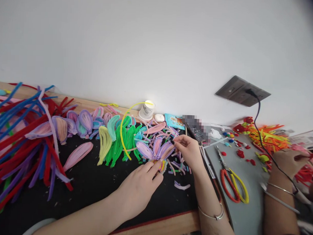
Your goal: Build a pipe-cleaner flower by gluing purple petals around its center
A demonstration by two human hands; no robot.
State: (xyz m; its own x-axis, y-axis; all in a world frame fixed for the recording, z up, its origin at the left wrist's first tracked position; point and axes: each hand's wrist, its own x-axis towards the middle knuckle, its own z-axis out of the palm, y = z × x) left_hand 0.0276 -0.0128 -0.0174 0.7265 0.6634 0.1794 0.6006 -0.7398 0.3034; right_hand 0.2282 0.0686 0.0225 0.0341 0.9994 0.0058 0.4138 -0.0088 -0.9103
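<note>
Closest in, the left hand (138,187) has its fingers around the base of the flower (156,148), over the black counter (88,183); the right hand (189,153) pinches the rightmost petal. Looks part-built: three fuzzy, lilac-edged petals fan out, the base mostly covered. Off left, a pink petal (78,156) lies loose; farther back, green leaves (116,148), also unattached.

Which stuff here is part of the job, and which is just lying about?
Likely part of the job:
- flower, in left hand and right hand
- loose pink petal
- green leaves
- stems

Probably just lying about:
- cup
- white case
- blue packet

Pliers: can't tell.
</note>
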